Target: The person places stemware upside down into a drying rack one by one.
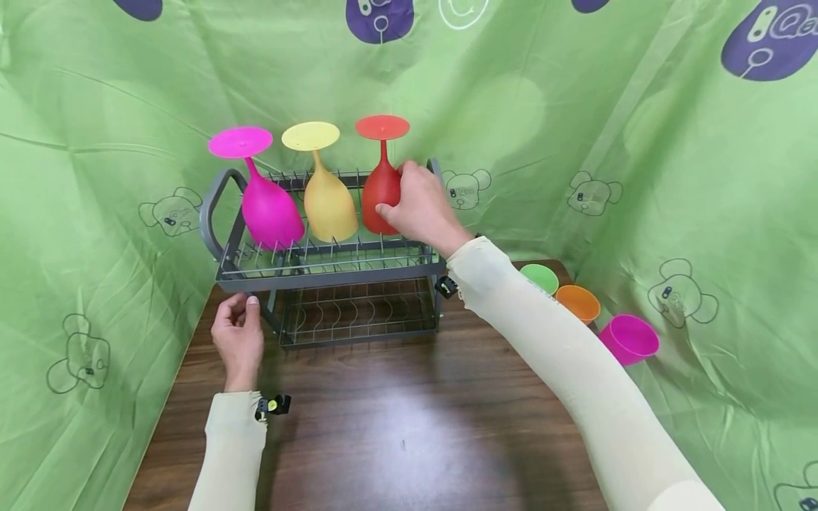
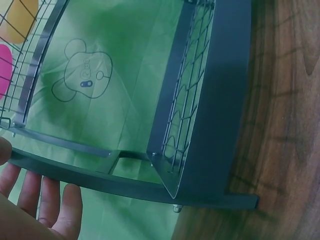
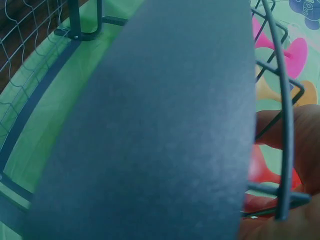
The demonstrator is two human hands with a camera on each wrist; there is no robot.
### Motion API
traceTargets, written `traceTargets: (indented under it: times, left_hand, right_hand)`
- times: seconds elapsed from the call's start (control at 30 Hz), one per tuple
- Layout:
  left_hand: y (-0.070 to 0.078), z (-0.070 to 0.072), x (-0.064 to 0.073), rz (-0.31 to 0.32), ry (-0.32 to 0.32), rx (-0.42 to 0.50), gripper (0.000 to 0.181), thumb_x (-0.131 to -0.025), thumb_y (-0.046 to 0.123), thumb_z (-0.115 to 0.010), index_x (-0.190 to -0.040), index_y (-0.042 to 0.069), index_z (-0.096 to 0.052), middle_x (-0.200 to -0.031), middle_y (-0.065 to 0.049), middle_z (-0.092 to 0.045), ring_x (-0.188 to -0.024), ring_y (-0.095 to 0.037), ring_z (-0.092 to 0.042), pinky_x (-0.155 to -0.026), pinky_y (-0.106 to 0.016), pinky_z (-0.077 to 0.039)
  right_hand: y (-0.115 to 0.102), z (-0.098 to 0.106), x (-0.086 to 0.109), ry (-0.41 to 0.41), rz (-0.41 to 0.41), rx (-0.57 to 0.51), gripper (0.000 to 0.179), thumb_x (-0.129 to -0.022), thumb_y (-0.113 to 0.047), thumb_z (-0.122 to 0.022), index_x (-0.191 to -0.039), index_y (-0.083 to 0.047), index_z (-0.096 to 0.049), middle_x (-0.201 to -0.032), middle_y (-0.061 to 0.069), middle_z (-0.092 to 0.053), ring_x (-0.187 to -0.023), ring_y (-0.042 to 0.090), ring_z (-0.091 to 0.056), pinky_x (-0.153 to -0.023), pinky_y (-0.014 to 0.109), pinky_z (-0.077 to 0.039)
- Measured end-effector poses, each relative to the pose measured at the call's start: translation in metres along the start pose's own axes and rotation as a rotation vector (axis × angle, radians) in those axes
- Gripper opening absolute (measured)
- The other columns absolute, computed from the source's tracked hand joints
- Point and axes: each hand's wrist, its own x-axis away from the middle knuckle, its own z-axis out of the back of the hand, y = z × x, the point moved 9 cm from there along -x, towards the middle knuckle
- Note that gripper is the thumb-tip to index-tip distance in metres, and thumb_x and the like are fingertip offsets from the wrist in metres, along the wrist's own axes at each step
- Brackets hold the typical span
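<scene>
An upside-down red goblet point(image 1: 381, 188) stands at the right end of the upper tier of a grey two-tier dish rack point(image 1: 332, 277). My right hand point(image 1: 424, 206) grips its bowl, thumb at the front; in the right wrist view the rack's front bar hides much of that hand. A yellow goblet point(image 1: 330, 206) and a magenta goblet point(image 1: 271, 213) stand inverted to its left, the magenta one leaning. Low at the rack's left side, my left hand point(image 1: 239, 333) holds the side leg point(image 2: 90, 177), thumb on one side and fingers on the other.
Green point(image 1: 540, 277), orange point(image 1: 578, 303) and magenta cups point(image 1: 629, 339) stand at the right edge of the brown wooden table point(image 1: 383, 426), partly behind my right sleeve. The rack's lower tier point(image 1: 358, 312) holds wire dividers. Green printed cloth point(image 1: 543, 128) hangs around the table.
</scene>
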Motion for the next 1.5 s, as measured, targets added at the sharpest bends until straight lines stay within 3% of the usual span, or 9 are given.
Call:
traceTargets:
  times: [0.4,0.8,1.03,1.33,1.5]
  left_hand:
    - [-0.026,0.005,-0.008,0.016,0.009,-0.020,0.036,-0.103,0.022,-0.069,-0.128,-0.003,-0.068,-0.100,0.016,-0.063,-0.096,-0.002,-0.058,-0.089,-0.017,-0.046]
    - [-0.027,0.005,-0.006,0.041,0.016,-0.041,0.035,-0.103,0.023,-0.069,-0.129,0.000,-0.070,-0.100,0.019,-0.064,-0.095,0.000,-0.057,-0.088,-0.017,-0.045]
    - [-0.028,0.006,-0.006,0.047,0.016,-0.036,0.037,-0.102,0.024,-0.070,-0.130,-0.001,-0.070,-0.100,0.019,-0.064,-0.095,-0.001,-0.058,-0.088,-0.017,-0.045]
    - [-0.025,0.010,0.002,0.070,0.034,-0.007,0.034,-0.102,0.026,-0.071,-0.129,0.005,-0.072,-0.105,0.013,-0.066,-0.100,-0.005,-0.059,-0.087,-0.016,-0.048]
    - [-0.018,0.011,0.009,0.056,0.047,-0.026,0.031,-0.102,0.024,-0.070,-0.130,0.009,-0.073,-0.107,0.013,-0.066,-0.101,-0.006,-0.060,-0.086,-0.014,-0.050]
  right_hand:
    - [0.003,-0.001,0.009,0.022,-0.030,-0.039,0.068,-0.093,-0.028,-0.082,-0.146,-0.003,-0.048,-0.135,0.012,-0.060,-0.122,0.027,-0.059,-0.093,0.041,-0.063]
    - [0.005,-0.001,0.012,0.027,-0.054,-0.076,0.069,-0.092,-0.027,-0.083,-0.146,-0.005,-0.047,-0.136,0.010,-0.060,-0.122,0.025,-0.058,-0.093,0.041,-0.063]
    - [0.003,0.010,0.020,0.043,-0.062,-0.147,0.082,-0.091,-0.029,-0.084,-0.158,-0.008,-0.041,-0.147,0.008,-0.057,-0.131,0.025,-0.055,-0.091,0.040,-0.064]
    - [0.013,0.035,0.046,0.101,-0.052,-0.388,0.075,-0.093,-0.031,-0.082,-0.156,-0.014,-0.046,-0.149,0.005,-0.060,-0.134,0.020,-0.061,-0.105,0.033,-0.058]
    - [0.027,0.042,0.060,0.157,-0.012,-0.522,0.065,-0.093,-0.030,-0.082,-0.150,-0.014,-0.054,-0.143,0.003,-0.064,-0.130,0.017,-0.063,-0.104,0.027,-0.058]
